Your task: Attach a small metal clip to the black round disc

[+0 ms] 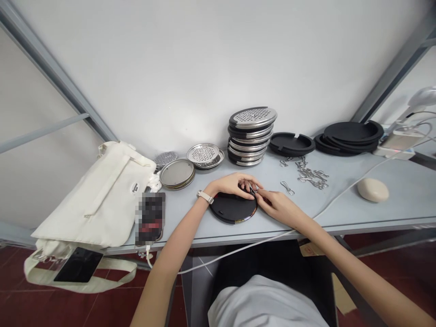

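Snag the loose white cable (231,254), and your pinch could slip.
Your right hand (277,206), fingers nearly closed, pinches a small silver metal piece (252,191) at the rim of the glossy black round disc (235,209) on the pale-grey counter (405,195); your left hand (233,183) curls there, hold unclear. Bumped, the silver-and-black disc stack (250,140) behind could topple.

Bright, even light, pale wall (190,54) softly lit, wide-angle stretch toward the edges — coarse pixelation over the phone (157,204)
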The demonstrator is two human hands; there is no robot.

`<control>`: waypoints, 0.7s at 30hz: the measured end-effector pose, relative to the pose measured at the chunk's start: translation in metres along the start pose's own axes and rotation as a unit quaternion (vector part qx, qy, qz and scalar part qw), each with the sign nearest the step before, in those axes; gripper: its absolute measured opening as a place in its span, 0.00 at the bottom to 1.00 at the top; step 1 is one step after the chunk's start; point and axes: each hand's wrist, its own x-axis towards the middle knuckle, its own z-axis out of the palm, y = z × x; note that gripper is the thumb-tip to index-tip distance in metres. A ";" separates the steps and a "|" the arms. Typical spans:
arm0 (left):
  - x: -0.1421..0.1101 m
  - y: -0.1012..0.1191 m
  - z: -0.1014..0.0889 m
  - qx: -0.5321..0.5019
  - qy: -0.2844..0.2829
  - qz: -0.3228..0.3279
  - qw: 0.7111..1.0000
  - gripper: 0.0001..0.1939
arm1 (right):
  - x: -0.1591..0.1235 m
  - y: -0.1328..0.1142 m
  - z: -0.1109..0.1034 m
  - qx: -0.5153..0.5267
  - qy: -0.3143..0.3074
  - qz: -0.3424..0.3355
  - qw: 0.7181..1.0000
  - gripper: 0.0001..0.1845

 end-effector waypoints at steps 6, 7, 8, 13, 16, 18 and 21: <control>0.000 -0.001 0.000 -0.010 -0.006 0.005 1.000 0.24 | 0.000 0.000 0.000 0.000 -0.006 0.004 1.000 0.16; 0.000 -0.001 0.000 -0.014 -0.007 0.004 1.000 0.24 | 0.000 0.000 0.000 -0.001 -0.007 0.007 1.000 0.16; 0.000 -0.001 0.000 -0.017 -0.007 0.005 1.000 0.24 | 0.000 0.000 0.000 -0.001 -0.008 0.010 1.000 0.16; 0.000 0.000 0.000 -0.022 -0.004 -0.011 1.000 0.24 | 0.000 0.001 0.000 0.007 -0.013 0.019 1.000 0.17; 0.000 0.000 0.000 -0.024 -0.008 -0.004 1.000 0.23 | 0.000 0.000 -0.001 0.009 -0.016 0.022 1.000 0.17; 0.000 0.001 0.000 -0.025 -0.008 -0.006 1.000 0.23 | 0.000 0.000 -0.001 0.009 -0.015 0.024 1.000 0.17; 0.000 0.001 0.000 -0.025 -0.009 -0.014 1.000 0.23 | 0.000 0.000 -0.001 0.011 -0.013 0.029 0.999 0.19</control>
